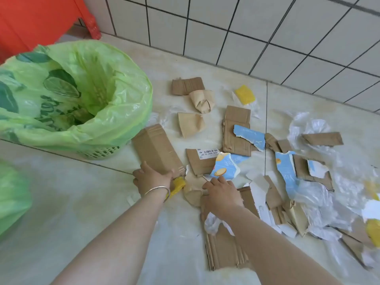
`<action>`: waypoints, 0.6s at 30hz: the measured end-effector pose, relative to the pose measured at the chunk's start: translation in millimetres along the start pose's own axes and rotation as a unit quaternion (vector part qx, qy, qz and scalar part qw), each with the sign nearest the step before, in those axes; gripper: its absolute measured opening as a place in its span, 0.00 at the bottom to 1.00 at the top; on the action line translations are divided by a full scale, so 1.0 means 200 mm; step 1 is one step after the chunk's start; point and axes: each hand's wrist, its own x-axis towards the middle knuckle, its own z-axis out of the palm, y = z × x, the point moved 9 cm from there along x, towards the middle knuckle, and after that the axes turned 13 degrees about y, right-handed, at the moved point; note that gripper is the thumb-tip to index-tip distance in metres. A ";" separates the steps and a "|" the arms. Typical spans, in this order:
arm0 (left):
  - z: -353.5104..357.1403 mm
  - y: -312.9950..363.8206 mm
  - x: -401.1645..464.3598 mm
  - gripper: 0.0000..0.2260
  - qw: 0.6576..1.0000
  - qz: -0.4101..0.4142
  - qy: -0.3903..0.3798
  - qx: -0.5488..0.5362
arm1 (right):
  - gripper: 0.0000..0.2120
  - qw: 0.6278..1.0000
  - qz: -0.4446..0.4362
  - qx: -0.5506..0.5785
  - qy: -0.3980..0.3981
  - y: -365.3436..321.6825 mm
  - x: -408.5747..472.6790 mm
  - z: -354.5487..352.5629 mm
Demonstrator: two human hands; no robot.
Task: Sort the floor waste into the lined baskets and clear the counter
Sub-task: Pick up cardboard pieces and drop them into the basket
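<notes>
The left hand (151, 177) grips the near end of a long cardboard piece (157, 150), fingers curled over its edge; a yellow sponge-like scrap (177, 185) shows just under the wrist, beside a bracelet (158, 190). The right hand (221, 192) rests on the floor litter, fingertips touching a torn blue-and-white wrapper (225, 167) — whether it pinches anything cannot be told. Floor waste — cardboard, crumpled paper, clear plastic film (316, 204) — lies scattered ahead and to the right. The basket (102, 152), lined with a green bag (86, 85), stands just beyond the held cardboard.
</notes>
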 end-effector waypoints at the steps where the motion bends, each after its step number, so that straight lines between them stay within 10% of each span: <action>1: 0.01 0.00 0.00 0.41 1.000 0.000 0.010 0.019 | 0.19 1.000 0.000 -0.010 -0.003 0.01 0.01 0.01; 9: 0.03 -0.04 0.07 0.48 0.998 -0.044 0.038 -0.011 | 0.16 0.997 -0.040 -0.068 -0.023 0.04 0.07 0.11; 18: -0.06 -0.06 0.00 0.11 0.976 -0.110 -0.001 -0.188 | 0.07 0.991 0.003 0.073 -0.109 0.14 -0.05 0.05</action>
